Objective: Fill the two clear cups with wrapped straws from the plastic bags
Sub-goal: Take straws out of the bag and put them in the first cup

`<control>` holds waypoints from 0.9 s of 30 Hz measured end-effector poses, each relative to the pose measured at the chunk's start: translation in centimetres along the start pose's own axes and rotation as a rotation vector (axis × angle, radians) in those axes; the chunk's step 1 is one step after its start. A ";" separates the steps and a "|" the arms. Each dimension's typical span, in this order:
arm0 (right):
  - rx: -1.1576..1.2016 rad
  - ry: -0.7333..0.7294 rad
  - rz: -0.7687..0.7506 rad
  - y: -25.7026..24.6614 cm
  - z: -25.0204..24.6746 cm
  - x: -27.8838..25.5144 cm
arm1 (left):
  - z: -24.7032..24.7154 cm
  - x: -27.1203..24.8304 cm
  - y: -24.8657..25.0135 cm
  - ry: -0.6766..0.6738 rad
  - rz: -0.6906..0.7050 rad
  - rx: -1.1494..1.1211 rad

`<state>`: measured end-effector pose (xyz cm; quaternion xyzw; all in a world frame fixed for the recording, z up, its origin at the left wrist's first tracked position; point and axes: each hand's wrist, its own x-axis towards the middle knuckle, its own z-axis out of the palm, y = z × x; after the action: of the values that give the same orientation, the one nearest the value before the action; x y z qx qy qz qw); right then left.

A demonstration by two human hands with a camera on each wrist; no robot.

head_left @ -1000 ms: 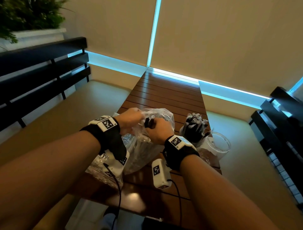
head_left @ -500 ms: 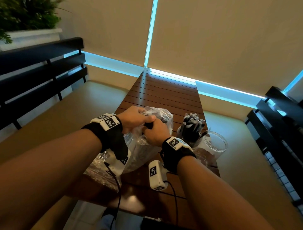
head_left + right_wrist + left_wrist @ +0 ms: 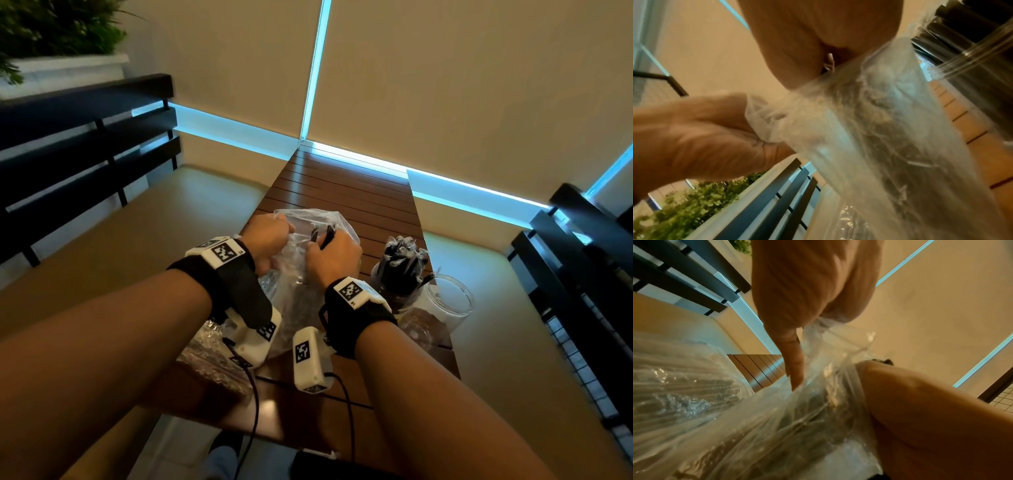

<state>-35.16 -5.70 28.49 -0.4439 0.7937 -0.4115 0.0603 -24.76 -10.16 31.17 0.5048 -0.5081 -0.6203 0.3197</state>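
Observation:
A clear plastic bag (image 3: 301, 301) of dark wrapped straws stands on the wooden table (image 3: 342, 185) between my hands. My left hand (image 3: 270, 240) pinches the bag's mouth film (image 3: 818, 326) and holds it to the left. My right hand (image 3: 334, 255) is curled round a few black straws (image 3: 325, 234) whose ends stick up above its fist at the bag's mouth. To the right stands one clear cup (image 3: 402, 274) packed with wrapped straws. Beside it an empty clear cup (image 3: 448, 303) stands at the table's right edge.
A second plastic bag (image 3: 212, 356) with straws lies under my left wrist near the table's left edge. Beige bench seats (image 3: 144, 222) flank the narrow table, with dark slatted backrests (image 3: 85, 144) on both sides. The far half of the table is bare wood.
My hands have drawn apart: the left has pulled the bag's mouth leftward, and the straw ends now show above my right fist.

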 end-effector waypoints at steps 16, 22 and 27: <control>0.078 -0.331 0.166 1.8 0.7 0.8 | -0.7 0.2 -1.8 -0.102 -0.024 -0.081; 0.072 -0.479 0.199 2.0 1.2 1.1 | -0.6 0.8 -2.5 -0.107 -0.025 -0.114; 0.166 -0.348 0.128 2.1 0.6 0.7 | -0.9 0.8 -2.2 -0.123 -0.013 -0.101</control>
<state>-36.73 -6.04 26.79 -0.4505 0.7611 -0.3882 0.2589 -23.86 -10.56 28.90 0.4521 -0.4916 -0.6770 0.3091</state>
